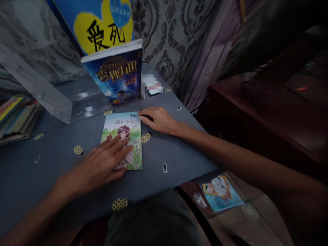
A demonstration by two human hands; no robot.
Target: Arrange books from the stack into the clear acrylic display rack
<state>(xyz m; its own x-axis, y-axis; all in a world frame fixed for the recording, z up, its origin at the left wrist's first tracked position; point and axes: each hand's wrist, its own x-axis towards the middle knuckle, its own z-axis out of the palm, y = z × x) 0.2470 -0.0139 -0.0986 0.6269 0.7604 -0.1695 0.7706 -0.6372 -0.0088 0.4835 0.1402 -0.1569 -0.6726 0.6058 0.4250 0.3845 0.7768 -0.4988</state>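
A thin book with a girl and green meadow on its cover lies flat on the grey patterned tablecloth. Spread over the cover's left and middle part is my left hand, palm down, fingers apart. My right hand rests at the book's upper right corner, its thumb and forefinger close around or beside that corner; whether it pinches the cover is unclear. Just behind the book, a blue book with gold lettering stands upright in a clear stand.
A larger blue and yellow book stands behind. Stacked books lie at the left. A pale blurred item is at the back. A dark red surface lies right of the table; another book sits lower down.
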